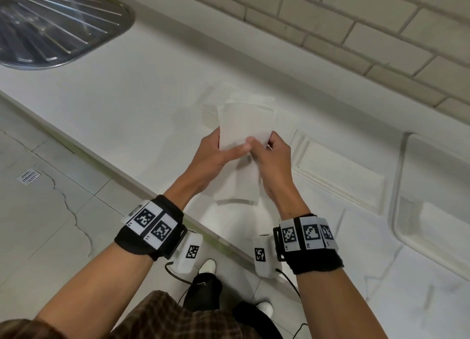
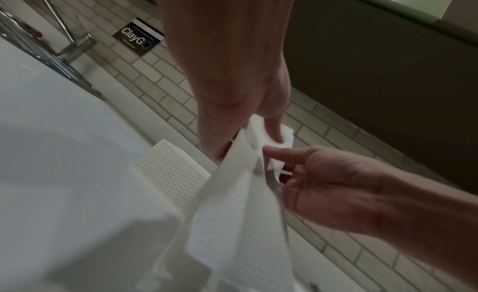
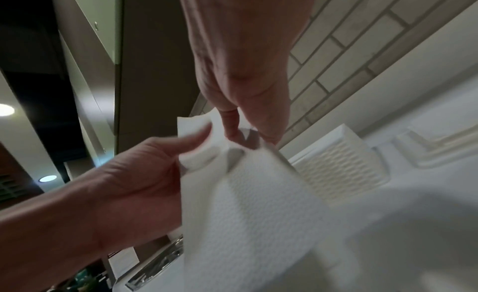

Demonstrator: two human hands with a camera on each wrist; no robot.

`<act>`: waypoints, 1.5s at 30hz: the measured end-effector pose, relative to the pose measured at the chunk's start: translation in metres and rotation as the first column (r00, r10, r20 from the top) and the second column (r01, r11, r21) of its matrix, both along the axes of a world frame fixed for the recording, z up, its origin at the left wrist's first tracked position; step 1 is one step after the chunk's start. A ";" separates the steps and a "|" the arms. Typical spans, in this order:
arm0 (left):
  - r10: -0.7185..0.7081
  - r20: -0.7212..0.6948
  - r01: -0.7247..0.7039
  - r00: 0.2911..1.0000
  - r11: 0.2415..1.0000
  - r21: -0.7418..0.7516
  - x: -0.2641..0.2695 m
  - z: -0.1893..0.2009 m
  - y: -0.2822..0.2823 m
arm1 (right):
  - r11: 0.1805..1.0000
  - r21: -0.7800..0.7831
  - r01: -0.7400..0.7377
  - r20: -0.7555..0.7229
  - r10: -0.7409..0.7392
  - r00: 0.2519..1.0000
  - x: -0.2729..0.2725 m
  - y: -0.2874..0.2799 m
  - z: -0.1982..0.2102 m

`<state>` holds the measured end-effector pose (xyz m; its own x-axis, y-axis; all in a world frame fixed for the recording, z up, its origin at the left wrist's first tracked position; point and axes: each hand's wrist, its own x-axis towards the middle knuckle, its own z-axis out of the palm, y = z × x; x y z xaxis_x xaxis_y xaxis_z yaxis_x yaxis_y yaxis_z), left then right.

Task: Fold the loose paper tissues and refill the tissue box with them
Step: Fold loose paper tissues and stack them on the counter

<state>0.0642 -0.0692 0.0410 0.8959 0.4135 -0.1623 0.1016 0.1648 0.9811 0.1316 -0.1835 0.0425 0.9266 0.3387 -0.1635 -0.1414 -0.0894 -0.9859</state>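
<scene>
A white embossed paper tissue (image 1: pixel 244 124) is held up over the counter by both hands, its lower part (image 1: pixel 237 183) hanging down toward me. My left hand (image 1: pixel 230 146) pinches its left side between thumb and fingers. My right hand (image 1: pixel 262 141) pinches the right side, thumb close to the left thumb. In the left wrist view the tissue (image 2: pixel 232 224) drapes below the left fingers (image 2: pixel 270 130), with the right hand (image 2: pixel 323 184) beside it. Behind the tissue lies a white block with a ribbed top (image 3: pixel 341 169), box or stack I cannot tell.
A shallow white rectangular lid or tray (image 1: pixel 338 176) lies to the right on the white counter (image 1: pixel 127 97). A larger white tray (image 1: pixel 407 237) is at the far right. A steel sink drainer (image 1: pixel 50 26) is at the far left, and a tiled wall (image 1: pixel 356 33) stands behind.
</scene>
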 end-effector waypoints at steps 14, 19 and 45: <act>-0.013 0.046 0.013 0.999 1.000 0.015 -0.008 -0.010 0.005 | 0.985 0.039 -0.170 0.019 0.170 0.985 -0.004 -0.025 -0.010; -0.021 0.037 0.020 0.999 0.999 0.030 -0.006 -0.020 0.007 | 0.985 0.032 -0.169 0.061 0.166 0.984 -0.008 -0.025 -0.014; -0.004 0.102 0.004 0.995 1.000 0.005 -0.009 -0.036 0.000 | 0.983 0.081 -0.162 0.039 0.159 0.986 -0.009 -0.028 -0.020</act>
<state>0.0557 -0.0697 0.0047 0.9095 0.4103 -0.0675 0.0014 0.1595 0.9872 0.1226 -0.2112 0.0229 0.8634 0.4947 -0.0991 -0.0998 -0.0251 -0.9947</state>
